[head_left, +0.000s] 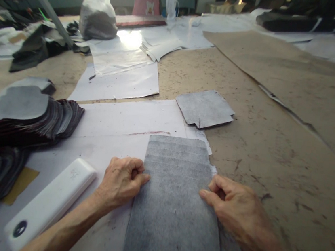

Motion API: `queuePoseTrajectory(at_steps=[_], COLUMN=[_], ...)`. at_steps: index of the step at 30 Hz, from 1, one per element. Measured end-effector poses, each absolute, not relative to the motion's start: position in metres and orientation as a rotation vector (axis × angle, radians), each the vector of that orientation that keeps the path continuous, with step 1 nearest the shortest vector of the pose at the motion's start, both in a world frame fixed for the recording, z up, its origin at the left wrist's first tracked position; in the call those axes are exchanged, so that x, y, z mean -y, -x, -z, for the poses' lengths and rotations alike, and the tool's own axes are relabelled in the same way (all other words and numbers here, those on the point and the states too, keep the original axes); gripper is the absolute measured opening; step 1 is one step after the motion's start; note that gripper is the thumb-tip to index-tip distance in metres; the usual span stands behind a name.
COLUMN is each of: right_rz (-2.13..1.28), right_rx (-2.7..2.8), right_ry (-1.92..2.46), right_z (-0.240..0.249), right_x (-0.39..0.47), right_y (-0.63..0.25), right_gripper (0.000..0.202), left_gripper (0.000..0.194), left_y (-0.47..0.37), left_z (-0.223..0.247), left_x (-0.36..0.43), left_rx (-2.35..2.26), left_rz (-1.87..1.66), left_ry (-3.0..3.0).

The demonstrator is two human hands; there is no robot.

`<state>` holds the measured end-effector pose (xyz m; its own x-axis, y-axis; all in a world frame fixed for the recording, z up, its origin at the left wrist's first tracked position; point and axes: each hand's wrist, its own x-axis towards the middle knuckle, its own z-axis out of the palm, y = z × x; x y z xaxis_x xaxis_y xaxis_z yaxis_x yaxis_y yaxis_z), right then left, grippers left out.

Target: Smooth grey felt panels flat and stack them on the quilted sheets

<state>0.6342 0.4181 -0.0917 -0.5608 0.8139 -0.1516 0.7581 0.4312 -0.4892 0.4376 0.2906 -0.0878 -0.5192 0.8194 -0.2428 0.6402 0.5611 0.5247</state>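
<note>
1. While your left hand (122, 181) curls into a loose fist at the left edge of the grey felt sheet (172, 207), thumb tip touching it, your right hand (231, 204) pinches the right edge between thumb and bent fingers; the sheet lies flat on white paper (119, 123).
2. Beside your left forearm rests a white case (51, 201); dark cut pieces (24, 120) are stacked further left; a smaller grey piece (204, 107) lies beyond.
</note>
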Motion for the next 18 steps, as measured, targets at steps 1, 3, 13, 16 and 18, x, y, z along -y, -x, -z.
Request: queuePoseTrajectory(at_steps=[1,3,13,16,18], right_rz=[-0.635,-0.299,-0.322,-0.587,-0.759], right_rx=[2.583,2.558,2.604,2.598,2.550], right_ry=[1.375,1.244,0.954,1.291,1.476], right_z=[0.091,0.089,0.092,0.090,0.090], right_x=[-0.415,-0.407,-0.397,-0.402,-0.403], right_y=[-0.635,-0.638,-0.653,-0.649,-0.648], right_gripper=[0.020,0.011,0.014,0.011,0.014], left_gripper=[0.024,0.014,0.023,0.019,0.016], left_y=[-0.439,-0.442,-0.449,-0.448,-0.448], left_z=[0.089,0.090,0.089,0.086,0.085], left_x=[-0.289,-0.283,-0.263,-0.269,-0.271], left_rx=[-2.355,-2.447,-2.318,-2.316,-2.322], left_rz=[-0.511,-0.583,-0.583,-0.549,-0.528], left_ry=[-1.181,-1.210,-1.631,-1.377,-1.247])
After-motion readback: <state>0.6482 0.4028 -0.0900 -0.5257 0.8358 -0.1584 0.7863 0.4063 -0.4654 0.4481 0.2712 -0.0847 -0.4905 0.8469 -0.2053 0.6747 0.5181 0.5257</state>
